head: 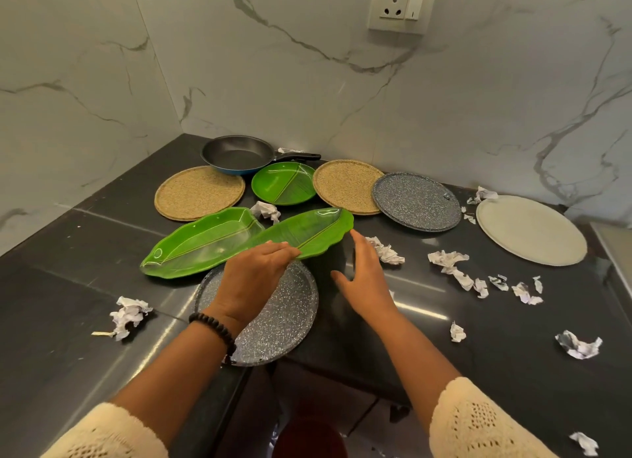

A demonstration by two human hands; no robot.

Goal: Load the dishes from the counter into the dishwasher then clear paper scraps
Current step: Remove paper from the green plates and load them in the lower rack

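Judging by how things lie, the task is barely begun: every dish in view sits on the dark desk [102, 238], and no dishwasher shows at all. At the back stand a frying pan [239, 154], two tan speckled plates [200, 192] [347, 185], a round green plate [284, 183], a grey speckled plate [417, 201] and a pale plate [531, 230] far to the right. Nearer lie two green leaf-shaped dishes, the left one [191, 243] partly under the right one [307, 233], and a second grey speckled plate [273, 307] at the desk's front edge. Crumpled paper scraps [448, 261] are scattered all over (mostly to the right, with one clump [128, 315] at the left), so that half of the job looks untouched too. The left hand [253, 279], a bead bracelet at its wrist, hovers above the near grey plate with its fingers [285, 249] curled onto the near edge of the right leaf dish, apparently pinching it. The right hand [364, 276] is spread and holds nothing, its fingers [357, 238] straight, the tips just beside that dish's right end without clearly touching it.
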